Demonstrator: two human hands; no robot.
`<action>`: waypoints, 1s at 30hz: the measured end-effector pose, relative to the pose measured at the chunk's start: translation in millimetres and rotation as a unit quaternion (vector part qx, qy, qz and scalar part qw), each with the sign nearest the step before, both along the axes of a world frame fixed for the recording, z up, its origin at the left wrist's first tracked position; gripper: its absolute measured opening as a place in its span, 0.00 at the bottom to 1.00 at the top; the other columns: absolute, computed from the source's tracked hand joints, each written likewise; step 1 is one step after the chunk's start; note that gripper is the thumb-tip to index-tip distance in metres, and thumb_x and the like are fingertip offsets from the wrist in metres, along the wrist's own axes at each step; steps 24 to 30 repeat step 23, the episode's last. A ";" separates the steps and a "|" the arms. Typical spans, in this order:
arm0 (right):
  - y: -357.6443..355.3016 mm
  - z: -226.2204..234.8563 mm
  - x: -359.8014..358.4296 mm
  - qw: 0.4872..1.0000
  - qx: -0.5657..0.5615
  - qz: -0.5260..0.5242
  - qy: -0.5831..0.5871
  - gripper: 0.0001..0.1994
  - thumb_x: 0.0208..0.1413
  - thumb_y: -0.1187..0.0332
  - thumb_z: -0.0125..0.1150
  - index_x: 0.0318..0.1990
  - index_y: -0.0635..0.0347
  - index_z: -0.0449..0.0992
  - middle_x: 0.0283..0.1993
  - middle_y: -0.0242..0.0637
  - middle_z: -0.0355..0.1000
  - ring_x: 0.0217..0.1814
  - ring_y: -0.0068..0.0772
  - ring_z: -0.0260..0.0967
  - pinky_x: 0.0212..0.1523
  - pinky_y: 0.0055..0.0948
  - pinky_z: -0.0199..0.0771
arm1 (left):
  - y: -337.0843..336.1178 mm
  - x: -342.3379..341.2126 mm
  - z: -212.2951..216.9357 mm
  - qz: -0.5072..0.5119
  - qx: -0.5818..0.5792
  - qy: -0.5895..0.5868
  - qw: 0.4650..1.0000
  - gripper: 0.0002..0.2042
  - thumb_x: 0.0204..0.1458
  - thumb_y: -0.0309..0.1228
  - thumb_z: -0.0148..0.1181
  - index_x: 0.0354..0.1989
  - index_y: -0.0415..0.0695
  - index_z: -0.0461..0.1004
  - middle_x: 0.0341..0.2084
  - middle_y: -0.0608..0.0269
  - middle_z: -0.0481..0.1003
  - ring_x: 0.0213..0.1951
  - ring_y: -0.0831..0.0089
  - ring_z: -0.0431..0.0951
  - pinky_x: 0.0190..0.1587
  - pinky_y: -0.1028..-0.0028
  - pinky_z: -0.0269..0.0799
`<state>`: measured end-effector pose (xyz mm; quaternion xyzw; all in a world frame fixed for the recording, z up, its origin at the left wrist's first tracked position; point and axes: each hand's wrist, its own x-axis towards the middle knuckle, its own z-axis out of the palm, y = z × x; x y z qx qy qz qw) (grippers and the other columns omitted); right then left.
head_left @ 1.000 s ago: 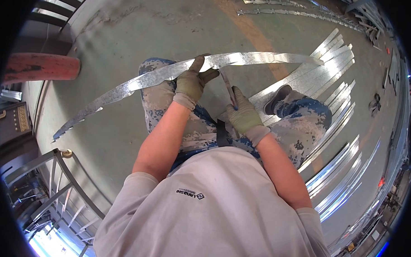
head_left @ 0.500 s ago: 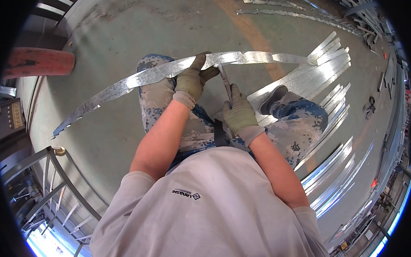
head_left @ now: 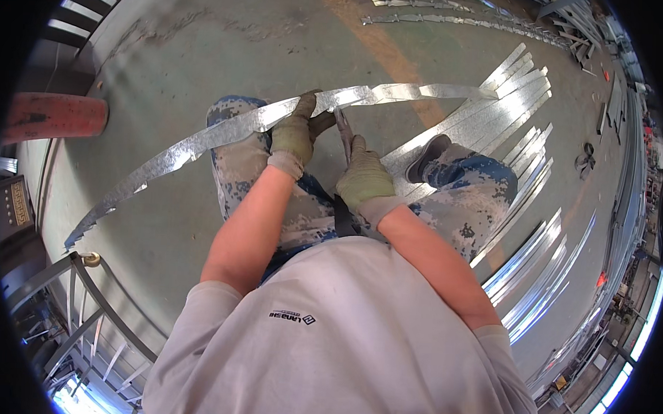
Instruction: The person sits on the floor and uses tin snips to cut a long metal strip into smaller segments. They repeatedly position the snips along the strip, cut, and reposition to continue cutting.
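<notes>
A long, shiny sheet-metal strip [head_left: 228, 129] runs in a curve across the view, with notched tabs along its near edge. My left hand [head_left: 293, 136], in a dirty green glove, closes around the strip near its middle, above my left knee. The other gloved hand, my right hand [head_left: 365, 179], is wrapped around a grey metal hand tool [head_left: 344, 134] that looks like snips. Its tip meets the strip's near edge just right of my left hand. Most of its handles are hidden in the glove.
Flat metal strips [head_left: 488, 114] lie fanned beside my right shoe [head_left: 428, 156], with more strips [head_left: 537, 269] nearer on the right. Two notched strips [head_left: 440, 21] rest at the far side. A red cylinder [head_left: 57, 118] is at left, above a grey metal frame [head_left: 105, 305] with a caster.
The scene has shifted slightly left in view. The strip's left end hangs a little lower. Both hands keep their grip, and the tool stays at the strip's edge.
</notes>
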<state>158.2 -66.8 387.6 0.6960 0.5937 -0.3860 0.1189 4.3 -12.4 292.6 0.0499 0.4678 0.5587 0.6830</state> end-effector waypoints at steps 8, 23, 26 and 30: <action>-5.8 -21.9 6.0 0.991 0.102 -0.008 0.090 0.46 0.64 0.58 0.68 0.84 0.59 0.50 0.72 0.66 0.69 0.69 0.71 0.75 0.69 0.57 0.76 | 9.0 -11.8 -4.4 -0.367 0.058 0.612 0.698 0.29 0.72 0.40 0.64 0.79 0.51 0.68 0.67 0.54 0.82 0.57 0.59 0.87 0.60 0.63 0.83; -5.8 -102.0 63.7 0.832 -0.197 -0.311 0.415 0.36 0.58 0.65 0.76 0.74 0.50 0.67 0.63 0.51 0.80 0.58 0.57 0.85 0.57 0.70 0.81 | 28.8 -30.8 -83.2 -0.048 0.025 -0.053 0.997 0.27 0.75 0.47 0.61 0.77 0.48 0.72 0.73 0.54 0.75 0.71 0.49 0.76 0.73 0.49 0.75; -5.8 -102.0 63.7 0.832 -0.197 -0.311 0.415 0.36 0.58 0.65 0.76 0.74 0.50 0.67 0.63 0.51 0.80 0.58 0.57 0.85 0.57 0.70 0.81 | 28.8 -30.8 -83.2 -0.048 0.025 -0.053 0.997 0.27 0.75 0.47 0.61 0.77 0.48 0.72 0.73 0.54 0.75 0.71 0.49 0.76 0.73 0.49 0.75; -5.8 -102.0 63.7 0.832 -0.197 -0.311 0.415 0.36 0.58 0.65 0.76 0.74 0.50 0.67 0.63 0.51 0.80 0.58 0.57 0.85 0.57 0.70 0.81 | 28.8 -30.8 -83.2 -0.048 0.025 -0.053 0.997 0.27 0.75 0.47 0.61 0.77 0.48 0.72 0.73 0.54 0.75 0.71 0.49 0.76 0.73 0.49 0.75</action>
